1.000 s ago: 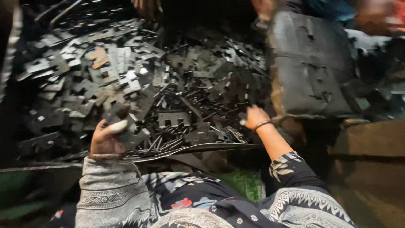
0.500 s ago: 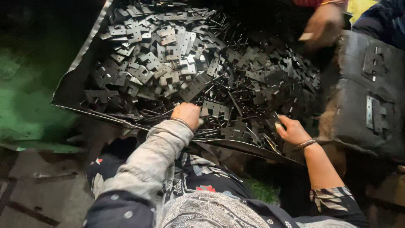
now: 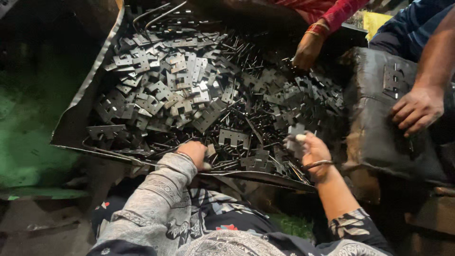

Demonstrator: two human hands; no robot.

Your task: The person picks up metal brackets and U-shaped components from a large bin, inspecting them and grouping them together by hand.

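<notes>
A large heap of flat stamped metal plates [image 3: 180, 90] and thin metal rods [image 3: 246, 123] lies on a bent metal sheet [image 3: 80, 95]. My left hand [image 3: 194, 152], in a grey patterned sleeve, rests at the sheet's near edge with its fingers curled among the rods; what it grips is hidden. My right hand [image 3: 310, 149], with a bangle on the wrist, holds a notched metal plate [image 3: 295, 135] lifted just above the pile.
Another person's hand [image 3: 307, 50] in a red sleeve reaches into the far side of the heap. A second person's hand [image 3: 416, 110] rests on a dark sack-like bundle [image 3: 379, 118] at the right. Green ground [image 3: 28, 123] lies left of the sheet.
The view has swung right and closer. My left hand has slid toward the sheet's near edge, and my right hand has lifted a notched plate from the pile. Other people's hands have come into view.
</notes>
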